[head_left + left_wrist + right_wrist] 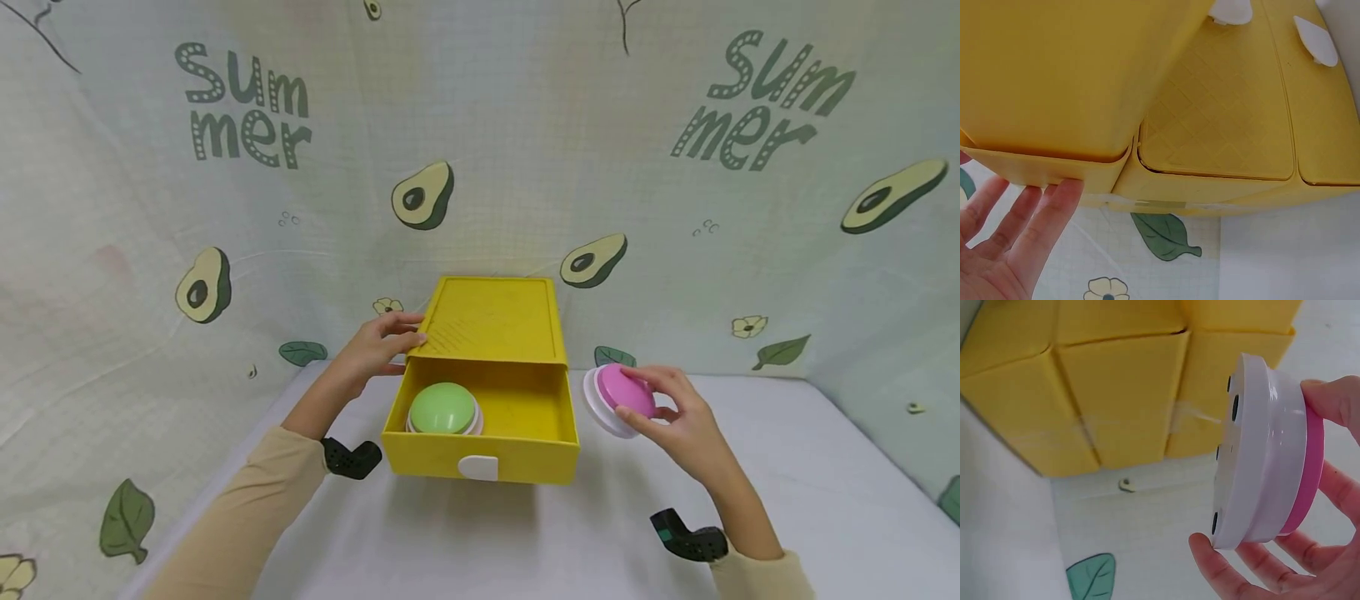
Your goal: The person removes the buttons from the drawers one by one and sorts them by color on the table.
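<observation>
A yellow drawer cabinet (497, 321) stands at the centre of the head view, its top drawer (420, 457) pulled out toward me. Inside the drawer, on the left, sits a round green-topped push button (442, 407) with a white base. My left hand (378, 346) rests against the cabinet's left side near the top, fingers extended along the wall in the left wrist view. Just right of the drawer, my right hand (678, 421) holds a pink-topped push button (628, 390) by its edges. It is tilted, with its white underside (1235, 456) facing the cabinet in the right wrist view.
Two lower drawers (1222, 106), pushed in, have white pull tabs (1316, 40). A white table (750, 467) lies beneath the cabinet. Behind hangs a pale cloth (510, 150) printed with avocados and leaves. Black wrist mounts (351, 459) show on both arms.
</observation>
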Tool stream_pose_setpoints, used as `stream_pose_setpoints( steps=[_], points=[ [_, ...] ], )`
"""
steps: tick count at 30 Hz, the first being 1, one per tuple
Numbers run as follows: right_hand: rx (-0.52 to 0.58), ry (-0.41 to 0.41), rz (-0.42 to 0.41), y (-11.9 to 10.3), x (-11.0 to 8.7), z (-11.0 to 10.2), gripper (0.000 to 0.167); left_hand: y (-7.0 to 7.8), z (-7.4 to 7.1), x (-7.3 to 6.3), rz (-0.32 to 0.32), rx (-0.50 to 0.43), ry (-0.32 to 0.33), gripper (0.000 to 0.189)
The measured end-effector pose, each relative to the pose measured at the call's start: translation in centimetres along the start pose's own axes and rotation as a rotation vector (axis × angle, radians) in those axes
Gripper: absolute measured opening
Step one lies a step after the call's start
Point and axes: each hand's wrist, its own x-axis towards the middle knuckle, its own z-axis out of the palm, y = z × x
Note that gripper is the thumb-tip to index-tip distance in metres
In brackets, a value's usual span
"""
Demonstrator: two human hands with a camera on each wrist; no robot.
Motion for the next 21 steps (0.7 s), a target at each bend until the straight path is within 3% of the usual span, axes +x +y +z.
stream_pose_setpoints(
  steps=[12, 21],
  points=[
    [-0.050, -0.016, 0.136, 3.4, 0.7, 2.4, 0.055, 0.0, -0.1, 0.0, 0.012, 0.002, 0.002, 0.049],
    [-0.060, -0.058, 0.194, 4.8, 0.7, 4.3, 0.056, -0.1, 0.0, 0.0, 0.016, 0.001, 0.003, 0.048]
  ],
)
